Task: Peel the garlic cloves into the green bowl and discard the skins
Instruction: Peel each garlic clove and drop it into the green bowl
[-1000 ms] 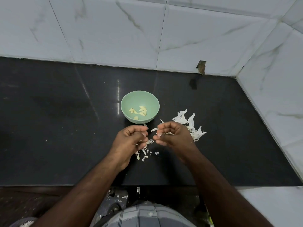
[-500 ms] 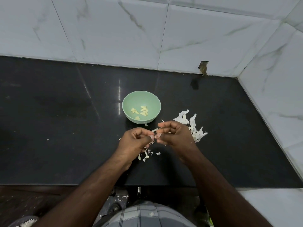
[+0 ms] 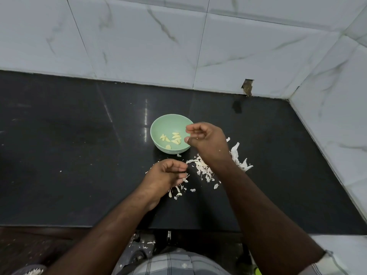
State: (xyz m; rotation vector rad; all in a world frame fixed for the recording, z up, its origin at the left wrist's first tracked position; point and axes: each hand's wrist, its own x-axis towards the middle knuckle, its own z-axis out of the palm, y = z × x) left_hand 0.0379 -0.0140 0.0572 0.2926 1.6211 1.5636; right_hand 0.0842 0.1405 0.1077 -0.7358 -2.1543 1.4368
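My right hand hangs over the green bowl's three o'clock rim, blocking that side; nine and twelve o'clock of the bowl lie open. Garlic skins litter the table from five to three o'clock of it. My left hand sits at six o'clock. Tiled walls close twelve and three.

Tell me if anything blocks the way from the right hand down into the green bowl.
Nothing visible does. The right hand hangs at the right rim of the round pale green bowl, whose open top holds only peeled yellowish garlic cloves. The white papery skins lie on the black counter, outside the bowl.
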